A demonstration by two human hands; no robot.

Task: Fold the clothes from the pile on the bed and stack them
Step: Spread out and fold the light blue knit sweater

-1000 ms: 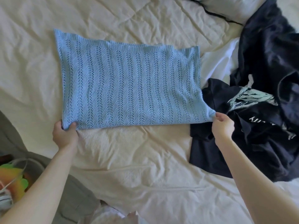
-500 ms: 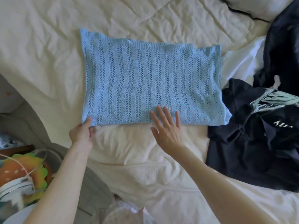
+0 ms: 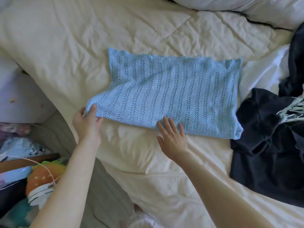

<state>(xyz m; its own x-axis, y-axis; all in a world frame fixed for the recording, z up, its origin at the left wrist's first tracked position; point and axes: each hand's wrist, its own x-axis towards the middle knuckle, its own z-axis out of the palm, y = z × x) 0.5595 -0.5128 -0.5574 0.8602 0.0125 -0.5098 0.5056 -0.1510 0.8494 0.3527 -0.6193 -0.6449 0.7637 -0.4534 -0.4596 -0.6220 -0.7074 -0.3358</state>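
now blue knit top [image 3: 172,96] mid-bed, near-left corner lifted and dragged outward since half second ago; was flat rectangle. left hand [image 3: 87,120] pinches that corner. right hand [image 3: 172,137] flat, fingers spread, pressing near edge at centre. likely start of crosswise fold. dark clothes pile [image 3: 266,137] right, untouched.

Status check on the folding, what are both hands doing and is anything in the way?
Left hand pinches blue knit top corner. Right hand flat, fingertips on near edge. Dark clothes pile touches top's right end.
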